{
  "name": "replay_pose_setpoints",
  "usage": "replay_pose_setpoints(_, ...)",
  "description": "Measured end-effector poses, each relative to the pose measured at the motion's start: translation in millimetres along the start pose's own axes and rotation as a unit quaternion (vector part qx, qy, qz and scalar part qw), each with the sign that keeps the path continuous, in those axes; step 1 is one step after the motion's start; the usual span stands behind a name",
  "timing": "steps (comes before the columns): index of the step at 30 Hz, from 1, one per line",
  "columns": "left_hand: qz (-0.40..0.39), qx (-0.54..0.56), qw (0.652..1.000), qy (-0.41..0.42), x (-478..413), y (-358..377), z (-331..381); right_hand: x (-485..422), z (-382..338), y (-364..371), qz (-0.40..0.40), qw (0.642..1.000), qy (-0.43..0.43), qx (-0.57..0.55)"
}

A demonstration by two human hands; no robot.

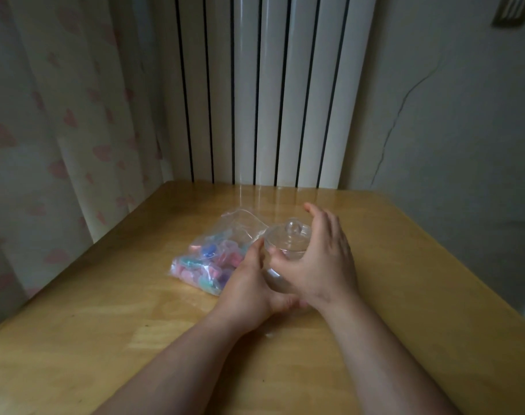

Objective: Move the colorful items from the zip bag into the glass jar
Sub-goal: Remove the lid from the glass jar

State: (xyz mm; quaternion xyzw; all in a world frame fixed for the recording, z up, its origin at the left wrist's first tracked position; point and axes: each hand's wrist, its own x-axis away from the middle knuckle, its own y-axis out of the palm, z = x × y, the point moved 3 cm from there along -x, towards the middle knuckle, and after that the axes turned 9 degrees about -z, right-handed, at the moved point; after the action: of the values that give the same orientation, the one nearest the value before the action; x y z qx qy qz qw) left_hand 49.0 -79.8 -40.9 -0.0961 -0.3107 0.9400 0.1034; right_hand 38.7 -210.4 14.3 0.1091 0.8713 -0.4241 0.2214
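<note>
The glass jar (285, 250), lid (289, 235) on, stands on the wooden table (105, 310), touching the zip bag (213, 259) of colorful items (208, 260) to its left. The left hand (249, 289) cups the jar's side, fingers together; the right hand (318, 262) arches over the lid, fingers spread.

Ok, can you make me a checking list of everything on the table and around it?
Surface: wooden table, bare apart from the job's things.
Job's things: zip bag lying flat, colorful items still inside; glass jar upright right of the bag, its lid still on.
Clutter: nothing seen.
Hands: left hand against the jar's left side; right hand curved around its right side, fingers spread. Whether either grips firmly is unclear.
Cables: nothing seen.
Surroundings: curtain with pink hearts on the left, white radiator behind the table, wall with a crack on the right.
</note>
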Motion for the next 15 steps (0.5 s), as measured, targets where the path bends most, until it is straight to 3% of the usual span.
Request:
replay_pose_setpoints(3,-0.003,0.006,1.000,0.022,1.3,-1.2,4.3,3.6,-3.9,4.4,-0.016,1.000,-0.026,0.006)
replay_pose_setpoints(6,0.002,0.018,1.000,0.024,3.6,-2.9,6.9,0.7,-1.3,3.3,0.014,0.999,0.001,0.049)
replay_pose_setpoints(15,-0.004,0.021,1.000,0.017,3.6,-2.1,5.4,-3.4,0.9,-7.6,0.079,0.981,-0.015,-0.178)
